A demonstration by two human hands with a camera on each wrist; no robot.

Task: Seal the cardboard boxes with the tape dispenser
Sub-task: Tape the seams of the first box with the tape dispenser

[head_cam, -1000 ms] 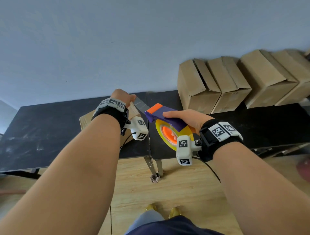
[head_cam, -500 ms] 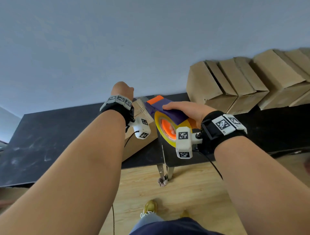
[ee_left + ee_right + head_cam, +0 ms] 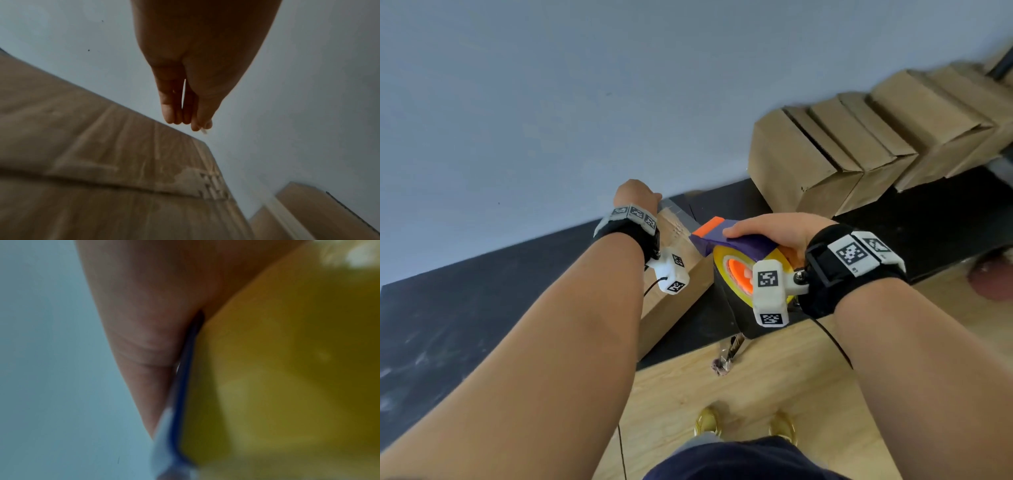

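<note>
Now the right hand point(image 3: 784, 233) grips the dispenser point(image 3: 736, 246): purple body, orange tip, yellow tape roll with an orange core, held just above the box point(image 3: 678, 284) on the black tabletop point(image 3: 482, 291). A clear tape strip point(image 3: 678, 214) runs from its tip to the left hand point(image 3: 635, 193), whose fingers point(image 3: 197, 120) pinch the strip's end beyond the box's far edge.

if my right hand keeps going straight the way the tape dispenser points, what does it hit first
Probably the cardboard box under your left hand: the purple and orange tape dispenser in your right hand points at its top edge. Depth is unclear.
</note>
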